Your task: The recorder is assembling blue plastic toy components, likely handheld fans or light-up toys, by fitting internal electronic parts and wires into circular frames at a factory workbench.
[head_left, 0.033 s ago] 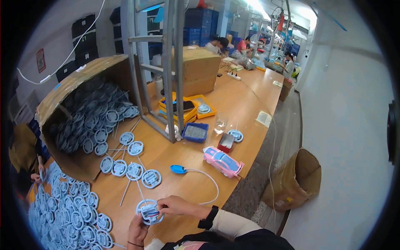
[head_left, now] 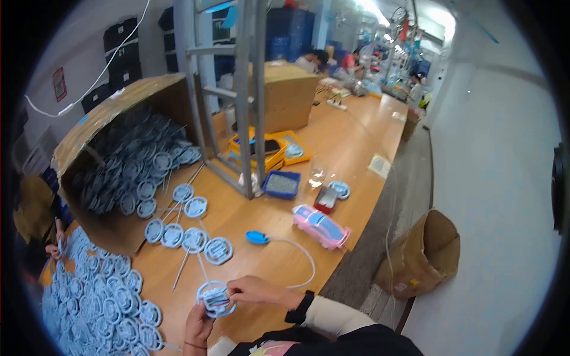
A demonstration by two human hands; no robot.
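Note:
A light blue toy steering wheel (head_left: 208, 294) is held over the near table edge, its hub facing up with thin coloured wires across it. My left hand (head_left: 198, 325) is closed on its lower left rim. At the right side of the hub my right hand (head_left: 258, 291) has its fingers pinched together; what lies between the fingertips is hidden. Beyond, several similar wheels on thin rods (head_left: 218, 250) lie on the table. A blue oval piece on a white cord (head_left: 257, 237) and a pink toy car (head_left: 321, 226) are to the right.
A large heap of wheels (head_left: 107, 302) covers the left, below a tipped carton (head_left: 133, 234) full of more. A metal frame (head_left: 243, 107), a blue tray of small parts (head_left: 281, 185) and a red box (head_left: 325, 200) stand farther back. An open carton (head_left: 415, 261) is on the floor. Other people work nearby.
The whole view has shifted slightly and blurred. Both hands keep the same hold at the steering wheel.

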